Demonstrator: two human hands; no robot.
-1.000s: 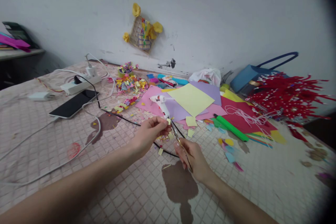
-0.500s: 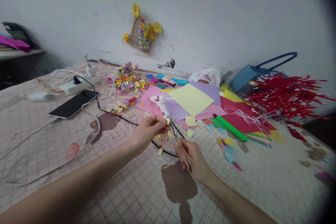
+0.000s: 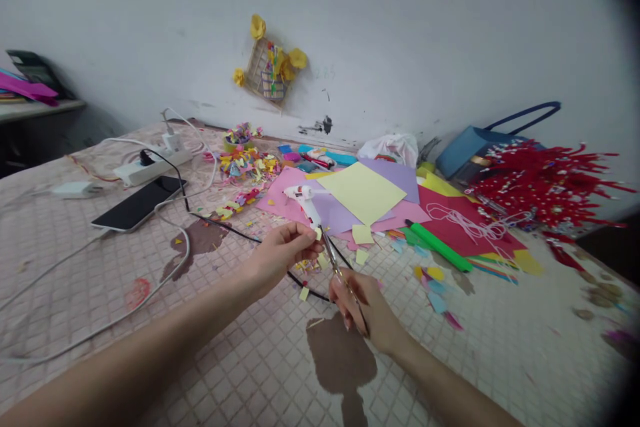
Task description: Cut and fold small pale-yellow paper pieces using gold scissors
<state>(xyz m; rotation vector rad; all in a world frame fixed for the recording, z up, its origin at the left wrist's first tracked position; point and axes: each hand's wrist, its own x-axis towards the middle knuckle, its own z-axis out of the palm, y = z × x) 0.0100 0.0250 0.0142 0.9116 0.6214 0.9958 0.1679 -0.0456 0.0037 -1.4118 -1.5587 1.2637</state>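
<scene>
Between the pinched fingertips of my left hand [image 3: 285,253] is a small piece of pale yellow paper [image 3: 318,233]. My right hand [image 3: 367,307] is closed round the handles of a pair of scissors [image 3: 332,255], whose blades point up and left, close beside that paper. Whether the blades touch it I cannot tell. Just beyond the hands a white glue gun [image 3: 304,201] lies on purple and pink sheets. Its black cord [image 3: 235,231] runs under my left hand. A larger pale yellow sheet [image 3: 363,191] and small yellow paper pieces [image 3: 362,235] lie close by.
Left of me are a phone [image 3: 140,203], a power strip [image 3: 153,163] and loose white cables. Colourful paper scraps [image 3: 247,163] are heaped at the back. On the right lie a green glue stick-like tube [image 3: 439,245], white string [image 3: 465,221] and a red beaded bunch [image 3: 540,180].
Both hands stay in nearly the same place. The scissors and right hand have shifted very slightly, and the whole view has moved a little.
</scene>
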